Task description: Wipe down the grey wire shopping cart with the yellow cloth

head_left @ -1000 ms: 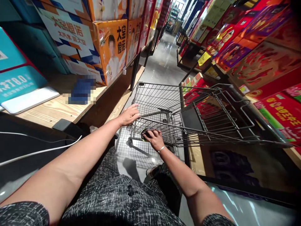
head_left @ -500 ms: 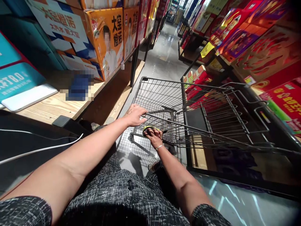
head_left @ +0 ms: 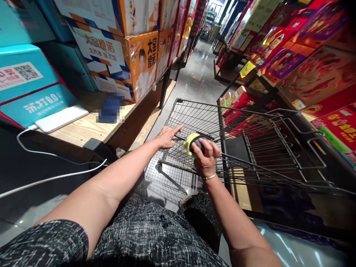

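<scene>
Beside the near top rail of a wire shopping cart [head_left: 191, 111], my left hand [head_left: 167, 138] has its index finger stretched forward and its thumb apart. Whether its palm touches the rail I cannot tell. My right hand [head_left: 206, 157] is closed around a yellow-and-black bundle [head_left: 190, 142], held up over the cart's near side. Its yellow part looks soft like cloth, and the fingers cover much of the black part. Through the wires the cart's inside and the floor below show.
On the left, a wooden shelf [head_left: 111, 128] bears orange drink cartons [head_left: 143, 68], teal boxes [head_left: 36, 104], a white power bank or phone [head_left: 62, 118] with a cable, and a blurred blue item [head_left: 111, 107]. Red gift boxes [head_left: 338, 118] line the right. An aisle [head_left: 196, 70] runs ahead.
My right hand has risen from low beside the cart, bringing the yellow-and-black bundle up over its near rail. The left hand's index finger has straightened. The view has shifted slightly left.
</scene>
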Demonstrator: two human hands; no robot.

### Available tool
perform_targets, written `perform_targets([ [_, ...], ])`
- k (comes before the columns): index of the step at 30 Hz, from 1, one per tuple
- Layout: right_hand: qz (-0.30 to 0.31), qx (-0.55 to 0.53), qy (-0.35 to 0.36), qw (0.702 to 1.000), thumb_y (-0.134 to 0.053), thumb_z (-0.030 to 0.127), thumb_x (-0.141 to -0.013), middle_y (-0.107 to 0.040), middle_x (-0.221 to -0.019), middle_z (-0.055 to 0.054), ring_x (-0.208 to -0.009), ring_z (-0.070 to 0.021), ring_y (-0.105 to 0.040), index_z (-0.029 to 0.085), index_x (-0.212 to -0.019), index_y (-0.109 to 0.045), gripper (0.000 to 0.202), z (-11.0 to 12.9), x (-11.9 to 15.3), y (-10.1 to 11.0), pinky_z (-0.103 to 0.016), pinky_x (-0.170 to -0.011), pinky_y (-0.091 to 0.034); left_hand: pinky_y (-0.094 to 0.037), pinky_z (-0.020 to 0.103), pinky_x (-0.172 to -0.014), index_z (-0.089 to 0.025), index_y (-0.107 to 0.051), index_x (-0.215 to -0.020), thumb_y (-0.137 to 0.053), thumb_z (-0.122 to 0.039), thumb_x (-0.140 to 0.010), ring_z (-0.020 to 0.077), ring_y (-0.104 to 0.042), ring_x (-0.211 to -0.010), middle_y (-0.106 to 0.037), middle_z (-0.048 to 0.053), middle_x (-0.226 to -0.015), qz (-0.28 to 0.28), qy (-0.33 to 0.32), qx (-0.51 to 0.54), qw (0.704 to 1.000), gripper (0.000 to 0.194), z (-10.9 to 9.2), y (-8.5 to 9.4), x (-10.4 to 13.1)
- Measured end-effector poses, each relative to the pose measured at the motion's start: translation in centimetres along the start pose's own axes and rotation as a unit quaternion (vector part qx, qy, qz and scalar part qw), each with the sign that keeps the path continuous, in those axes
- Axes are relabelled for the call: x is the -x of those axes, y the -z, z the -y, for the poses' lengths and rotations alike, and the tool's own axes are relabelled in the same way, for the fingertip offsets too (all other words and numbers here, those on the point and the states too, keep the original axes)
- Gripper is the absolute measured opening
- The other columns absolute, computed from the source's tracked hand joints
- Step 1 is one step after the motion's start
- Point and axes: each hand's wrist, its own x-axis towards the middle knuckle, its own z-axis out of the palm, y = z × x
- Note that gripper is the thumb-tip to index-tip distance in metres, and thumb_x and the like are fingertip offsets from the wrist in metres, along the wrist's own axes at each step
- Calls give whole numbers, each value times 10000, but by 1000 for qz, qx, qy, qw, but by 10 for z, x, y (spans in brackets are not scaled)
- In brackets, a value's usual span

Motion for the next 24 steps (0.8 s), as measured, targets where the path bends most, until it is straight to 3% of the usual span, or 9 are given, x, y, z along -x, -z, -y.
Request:
perform_targets([
  [3, 2, 8, -8, 1000, -489, 136, -906, -588, -1361, -59, -1248, -295, -428, 356, -1239, -687, 445, 13, -19, 4, -485, -1033, -313, -250, 413, -1149, -202, -80, -1614, -550, -68, -693, 249, -537, -1308, -530, 67, -1490, -9, -20, 31, 999, 1042, 1, -4, 3],
  [8, 52, -10, 20, 998, -470, 135, -912, -610, -1357, -47, -1208, -281, -431, 341, -1226, -688, 435, 61, -47, -21, -453, -992, -317, -279, 418, -1154, -169, 140, -1601, -658, -229, -815, 267, -488, -1380, -487, 139, -1521, -26, -48, 56, 997, 1122, 9, -7, 6],
  [11, 57, -4, 54, 997, -501, 141, -896, -618, -1344, -52, -1181, -274, -441, 329, -1223, -687, 420, 63, -53, -22, -430, -958, -328, -324, 403, -1137, -183, 183, -1591, -664, -197, -800, 265, -519, -1350, -476, 135, -1531, -12, -43, 39, 998, 1160, 13, -5, 5],
  [14, 23, 11, 114, 993, -553, 117, -847, -646, -1294, -40, -1157, -257, -457, 328, -1172, -706, 417, 32, -40, -10, -409, -940, -330, -320, 393, -1145, -240, 130, -1606, -631, -139, -758, 258, -526, -1331, -490, 70, -1529, 1, -43, 7, 999, 1144, 14, -2, 3],
  [17, -31, 46, 126, 990, -587, 88, -778, -675, -1229, -39, -1130, -241, -484, 311, -1089, -733, 410, -23, -12, 11, -386, -915, -340, -322, 377, -1143, -263, -78, -1623, -619, -172, -758, 250, -524, -1318, -520, 28, -1503, 15, -33, -12, 999, 1024, 15, 2, 0],
  [21, -56, 83, 67, 993, -582, 157, -762, -704, -1146, -47, -1060, -241, -537, 278, -973, -742, 291, -107, 31, 37, -375, -846, -351, -303, 383, -1148, -262, -458, -1494, -603, -244, -817, 241, -495, -1343, -541, 32, -1480, 43, -31, -47, 997, 693, 14, 11, -4],
  [24, -124, 121, -36, 984, -571, 204, -700, -724, -1101, -83, -949, -265, -560, 266, -873, -725, 240, -152, 52, 44, -418, -759, -317, -296, 384, -1142, -257, -602, -1354, -607, -279, -836, 241, -504, -1318, -576, 23, -1436, 48, -31, -63, 996, 518, 10, 15, -5],
])
